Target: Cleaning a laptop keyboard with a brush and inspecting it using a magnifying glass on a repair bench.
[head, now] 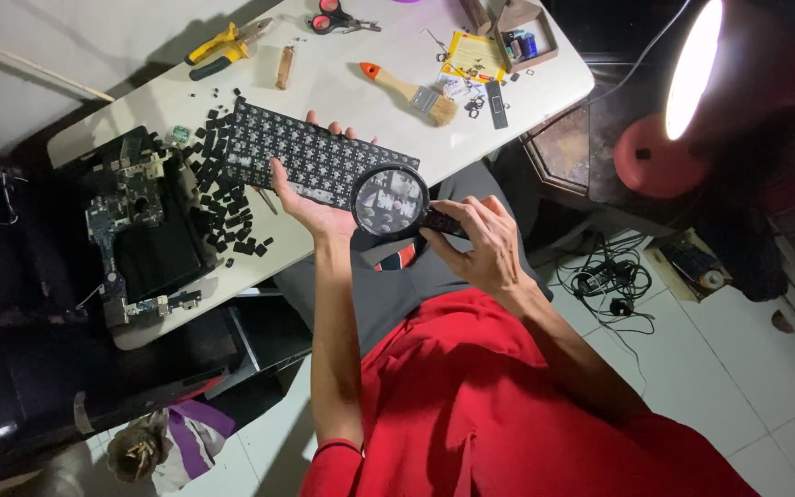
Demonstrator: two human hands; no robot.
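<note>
I see the left hand [310, 198] under the near edge of a bare keyboard frame [310, 156], palm up, fingers wrapped around it: thumb on top, fingertips showing past the far edge. The frame is black, keycaps stripped, rows of white switch mounts exposed. It sits tilted, partly over the white table [342, 74] and partly past its front edge.

Right hand [480, 244] pinches the black handle of a round magnifying glass [390, 200], fingers curled tight on the handle. The lens hovers over the frame's near right corner, just beside the left palm; I can't tell if it touches the frame.

Loose black keycaps [223, 198] are piled on the table left of the frame, touching its left end. Further left lies an opened laptop chassis with exposed circuit board [135, 230].

At the far side of the table: yellow-handled pliers [223, 48], red-handled scissors [338, 18], a paintbrush with orange tip [411, 92], a small wooden-handled tool [283, 66], a yellow paper with small parts on it [473, 57], and a small cardboard box [526, 32].

Lit desk lamp with red base [664, 138] stands right of the table. Tangled black cables [611, 281] lie on the tiled floor. I see a red shirt and grey trousers on the person.
</note>
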